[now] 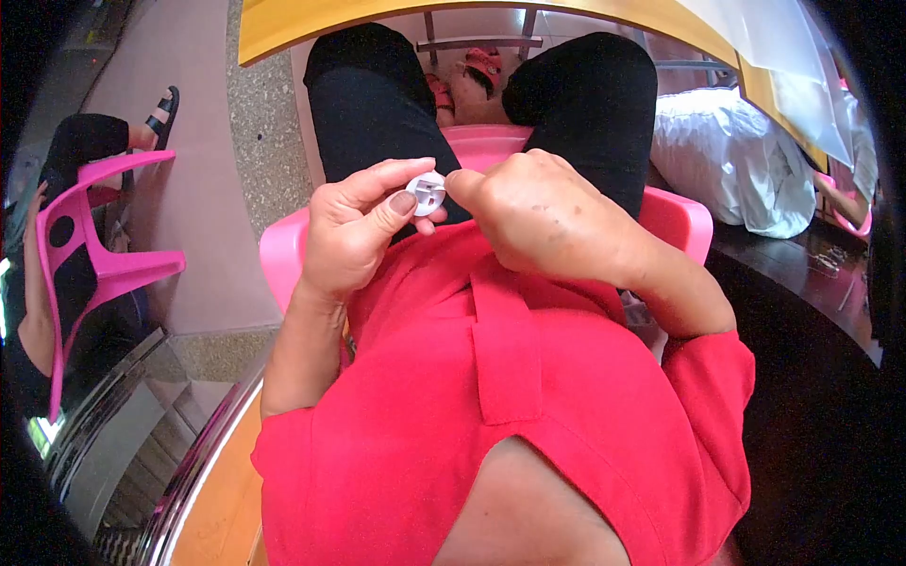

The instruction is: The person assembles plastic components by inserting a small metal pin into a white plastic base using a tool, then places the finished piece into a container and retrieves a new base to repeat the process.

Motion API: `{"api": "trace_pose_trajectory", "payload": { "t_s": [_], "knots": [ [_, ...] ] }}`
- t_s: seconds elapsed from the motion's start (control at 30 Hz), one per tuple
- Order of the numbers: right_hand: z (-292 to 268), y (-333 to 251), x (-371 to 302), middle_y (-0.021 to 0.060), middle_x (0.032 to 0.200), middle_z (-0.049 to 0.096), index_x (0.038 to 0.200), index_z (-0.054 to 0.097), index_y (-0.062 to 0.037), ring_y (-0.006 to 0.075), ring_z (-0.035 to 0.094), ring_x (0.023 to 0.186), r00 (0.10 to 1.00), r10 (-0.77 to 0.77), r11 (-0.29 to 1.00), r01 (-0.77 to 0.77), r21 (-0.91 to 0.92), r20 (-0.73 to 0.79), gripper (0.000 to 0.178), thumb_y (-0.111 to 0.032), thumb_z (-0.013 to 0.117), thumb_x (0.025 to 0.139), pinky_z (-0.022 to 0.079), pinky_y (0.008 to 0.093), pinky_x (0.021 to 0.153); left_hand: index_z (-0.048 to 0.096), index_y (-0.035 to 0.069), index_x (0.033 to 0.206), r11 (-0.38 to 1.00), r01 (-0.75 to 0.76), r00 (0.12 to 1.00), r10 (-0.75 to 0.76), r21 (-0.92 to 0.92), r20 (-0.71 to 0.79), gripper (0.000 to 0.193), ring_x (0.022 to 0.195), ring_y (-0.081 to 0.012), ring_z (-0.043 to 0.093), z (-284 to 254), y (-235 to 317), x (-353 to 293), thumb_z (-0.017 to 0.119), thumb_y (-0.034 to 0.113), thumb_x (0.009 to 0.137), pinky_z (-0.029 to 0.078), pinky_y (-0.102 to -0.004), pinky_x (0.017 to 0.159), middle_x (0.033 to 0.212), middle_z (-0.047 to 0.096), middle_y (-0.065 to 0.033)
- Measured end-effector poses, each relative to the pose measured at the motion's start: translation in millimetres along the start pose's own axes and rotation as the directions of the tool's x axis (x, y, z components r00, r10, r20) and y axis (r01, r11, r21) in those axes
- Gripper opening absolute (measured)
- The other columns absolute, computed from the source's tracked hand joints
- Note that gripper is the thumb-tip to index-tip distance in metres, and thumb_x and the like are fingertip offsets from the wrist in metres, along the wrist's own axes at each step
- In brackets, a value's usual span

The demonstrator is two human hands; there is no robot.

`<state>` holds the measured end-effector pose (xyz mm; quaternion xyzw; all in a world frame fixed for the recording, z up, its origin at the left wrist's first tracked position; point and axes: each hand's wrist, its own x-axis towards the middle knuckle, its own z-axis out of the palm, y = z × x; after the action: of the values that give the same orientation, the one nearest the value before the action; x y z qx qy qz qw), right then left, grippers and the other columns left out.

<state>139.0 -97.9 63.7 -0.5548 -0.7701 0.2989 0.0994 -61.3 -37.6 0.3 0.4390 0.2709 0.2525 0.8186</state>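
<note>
Hands at work above the lap, seen from the head. The left hand [349,222] grasps a small, round, white part [430,191] between thumb and fingers, its recessed face turned up toward the camera. The part lies in front of the body, over the near end of the black trousers [363,104]. The right hand [552,222], back upward and fingers curled, has its thumb side at the part's right edge; whether it grips anything cannot be told. Below: red top [406,377] and pink chair [681,222]. Beyond the knees: yellow table [311,28], with a translucent sheet [788,75] hanging at its right and a white sack [731,165] beneath. Far left: another person's sandal [165,108] and a second chair [80,245], also pink
</note>
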Motion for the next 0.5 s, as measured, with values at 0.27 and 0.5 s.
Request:
{"api": "trace_pose_trajectory", "payload": {
  "t_s": [0.27,0.5],
  "knots": [
    [3,-13,6,0.0157,0.068,0.065,0.076,0.065,-0.0025,0.03,0.066,0.063,0.995,-0.101,0.951,0.1,-0.292,0.013,0.015,-0.012,0.054,0.08,0.052,0.0411,0.055,0.06,-0.007,0.113,0.959,-0.127,0.991,0.134,0.255,-0.011,0.025,0.079,-0.0165,0.063,3,3,-1,0.056,-0.002,0.088,0.052,-0.0249,0.07,0.099,0.062,-0.0135],
    [10,11,18,0.0174,0.064,0.06,0.093,0.06,0.001,0.0271,0.065,0.063,0.995,-0.049,0.998,0.046,0.032,0.082,0.015,-0.001,0.054,0.079,0.048,0.0354,0.053,0.058,-0.007,0.115,0.999,0.007,1.0,-0.007,0.035,-0.024,0.026,0.078,-0.0182,0.064,-11,0,0,0.055,0.002,0.09,0.054,-0.0264,0.069,0.096,0.064,-0.0155]
  ]
}}
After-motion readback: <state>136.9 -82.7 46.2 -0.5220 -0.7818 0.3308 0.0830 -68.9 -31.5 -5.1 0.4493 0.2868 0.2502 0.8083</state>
